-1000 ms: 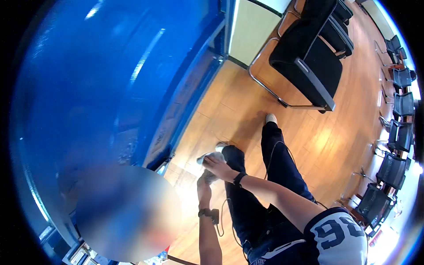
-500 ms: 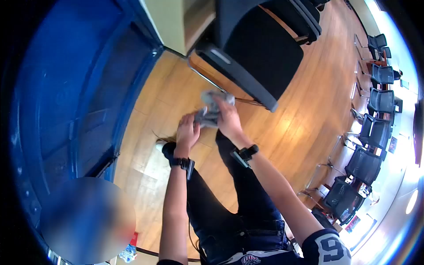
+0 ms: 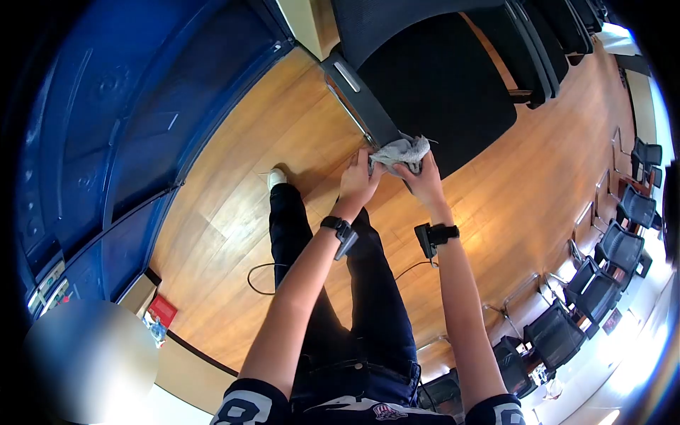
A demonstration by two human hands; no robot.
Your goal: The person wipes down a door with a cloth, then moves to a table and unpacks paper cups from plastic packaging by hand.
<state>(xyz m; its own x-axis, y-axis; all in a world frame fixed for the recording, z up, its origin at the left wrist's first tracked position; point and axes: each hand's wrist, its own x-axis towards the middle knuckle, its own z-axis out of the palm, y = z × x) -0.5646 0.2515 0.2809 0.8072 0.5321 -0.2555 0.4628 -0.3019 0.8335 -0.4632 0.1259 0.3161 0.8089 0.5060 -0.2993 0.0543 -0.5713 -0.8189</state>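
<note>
A crumpled grey cloth [image 3: 400,154] is held between both hands, over the front end of a black chair's armrest [image 3: 361,95]. My left hand [image 3: 359,177] grips the cloth's left side with bent fingers. On its right side, my right hand [image 3: 423,178] has its fingers closed on the cloth. Both wrists wear black straps with small dark devices. The chair's black seat [image 3: 439,85] lies just beyond the cloth. The part of the armrest under the cloth is hidden.
Blue metal panels [image 3: 149,113] line the left side. More black chairs [image 3: 552,42] stand beyond the nearest one, and a row of mesh chairs [image 3: 620,248] runs down the right. A red box [image 3: 162,310] is at lower left. A cable [image 3: 261,279] loops near the legs.
The view has turned from the blue panels toward the chair. Both hands have moved with the cloth to the chair's armrest, and the cloth is now bunched between them.
</note>
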